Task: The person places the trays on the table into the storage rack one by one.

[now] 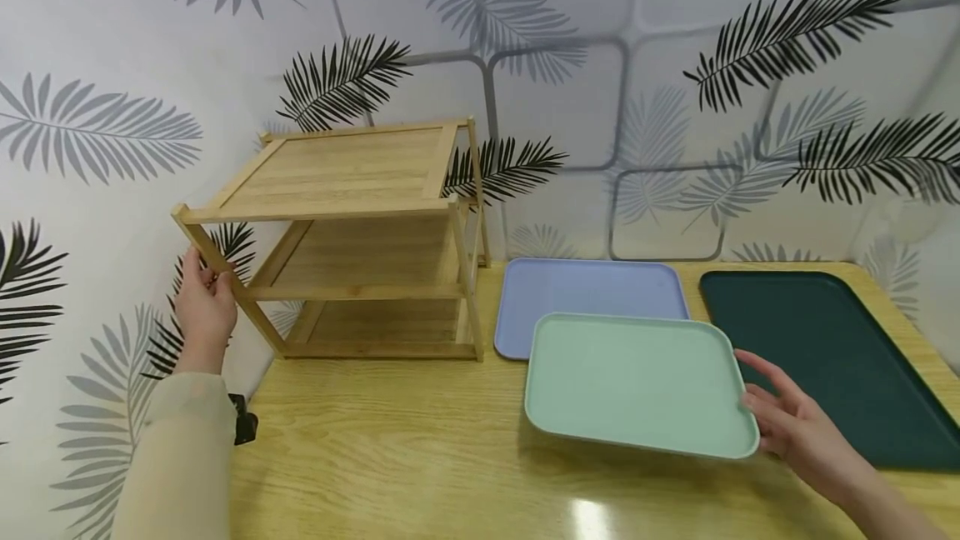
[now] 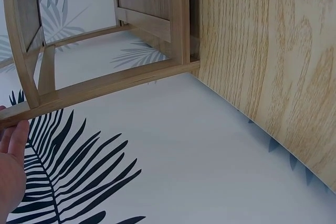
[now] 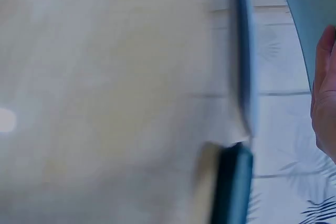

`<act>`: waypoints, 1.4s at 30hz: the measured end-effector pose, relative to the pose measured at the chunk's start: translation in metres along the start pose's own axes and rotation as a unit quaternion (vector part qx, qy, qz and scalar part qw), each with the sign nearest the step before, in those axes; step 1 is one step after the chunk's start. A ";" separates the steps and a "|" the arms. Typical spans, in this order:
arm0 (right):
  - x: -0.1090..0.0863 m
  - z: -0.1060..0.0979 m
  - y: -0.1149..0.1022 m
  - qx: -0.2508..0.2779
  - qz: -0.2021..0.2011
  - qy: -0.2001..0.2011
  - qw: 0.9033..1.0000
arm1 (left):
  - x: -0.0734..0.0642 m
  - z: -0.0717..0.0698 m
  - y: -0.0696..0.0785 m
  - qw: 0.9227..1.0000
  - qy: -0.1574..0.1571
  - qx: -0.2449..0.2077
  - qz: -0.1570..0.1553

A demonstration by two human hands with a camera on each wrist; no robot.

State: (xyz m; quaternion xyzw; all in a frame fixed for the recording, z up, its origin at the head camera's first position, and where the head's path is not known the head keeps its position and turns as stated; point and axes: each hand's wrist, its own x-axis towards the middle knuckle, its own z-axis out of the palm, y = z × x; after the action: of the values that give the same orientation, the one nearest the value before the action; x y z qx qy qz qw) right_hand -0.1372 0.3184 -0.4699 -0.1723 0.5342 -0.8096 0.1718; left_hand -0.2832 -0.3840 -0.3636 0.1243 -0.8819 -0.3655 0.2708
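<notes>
As right hand [image 1: 806, 436] grips tray [image 1: 637, 382], partly closed

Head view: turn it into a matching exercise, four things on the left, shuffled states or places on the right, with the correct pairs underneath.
Things:
1. three-tier light wooden rack
2. pale mint-green rectangular tray
3. lavender-blue rectangular tray
4. dark green rectangular tray

States or places:
A. flat on the yellowish wood-grain table, just right of the rack
B. held by the right hand, raised off the table
C. flat at the right end of the table
D. held at its left side by the left hand

Pairs: 1-D, 2-B, 3-A, 4-C
</notes>
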 end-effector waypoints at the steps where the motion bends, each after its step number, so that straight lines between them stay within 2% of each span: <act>1: 0.003 0.002 -0.005 -0.003 -0.009 0.001 1.000 | 0.000 0.000 0.000 1.000 0.001 0.002 0.000; 4: 0.011 0.008 -0.021 0.000 -0.036 -0.004 0.999 | 0.000 0.000 0.000 1.000 0.004 0.007 -0.001; 10: 0.031 0.027 -0.058 0.043 -0.077 -0.027 0.996 | -0.001 -0.001 -0.001 1.000 0.003 0.003 -0.008; 15: 0.045 0.043 -0.085 0.046 -0.117 -0.044 0.991 | -0.002 -0.002 0.001 1.000 0.002 -0.002 -0.011; 21: 0.067 0.061 -0.111 0.089 -0.140 -0.093 0.982 | -0.003 -0.003 0.002 1.000 0.000 -0.003 -0.013; 23: 0.076 0.068 -0.118 0.091 -0.146 -0.096 0.980 | -0.003 -0.002 0.001 1.000 -0.002 -0.003 -0.013; 31: 0.112 0.093 -0.140 0.053 -0.141 -0.059 0.987 | -0.003 -0.003 -0.001 1.000 -0.005 -0.005 -0.016; 37: 0.136 0.110 -0.145 0.056 -0.137 -0.025 0.989 | -0.002 -0.001 0.000 1.000 -0.003 -0.004 -0.015; 42: 0.158 0.126 -0.149 0.071 -0.129 -0.021 0.989 | -0.001 0.000 0.002 1.000 -0.005 -0.008 -0.016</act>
State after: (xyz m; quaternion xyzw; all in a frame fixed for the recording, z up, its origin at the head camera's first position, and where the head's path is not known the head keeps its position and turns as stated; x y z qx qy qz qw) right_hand -0.2320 0.1993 -0.2710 -0.2442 0.4451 -0.8570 0.0887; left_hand -0.2826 -0.3821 -0.3625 0.1347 -0.8780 -0.3774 0.2618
